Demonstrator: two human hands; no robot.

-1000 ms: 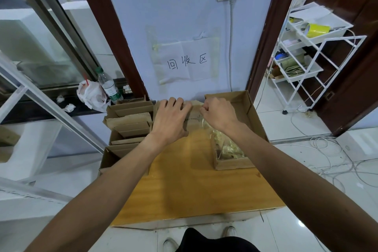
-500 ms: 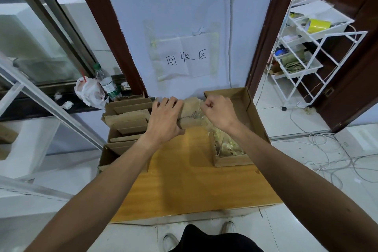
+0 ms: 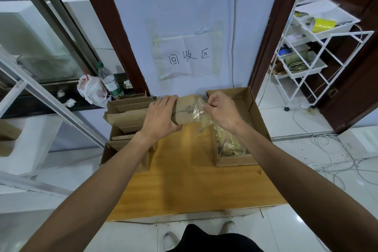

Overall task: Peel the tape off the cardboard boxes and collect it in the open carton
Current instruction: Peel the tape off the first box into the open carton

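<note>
left hand (image 3: 161, 116) grips cardboard box (image 3: 184, 111) | right hand (image 3: 223, 110) pinches tape (image 3: 198, 111), strip running left-right off box's right end

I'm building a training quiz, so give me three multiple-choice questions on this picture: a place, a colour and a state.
1. Where does the open carton sit? A on the floor; B on the table, right side; C on the windowsill.
2. What colour is the roll on the rack's top shelf? A red; B black; C yellow.
3. The tape on the box is: A partly peeled; B fully stuck; C gone.
1 B, it rests on the wooden top; 2 C, plainly yellow; 3 A, the right hand pinches its lifted end while the left hand holds the box.
</note>
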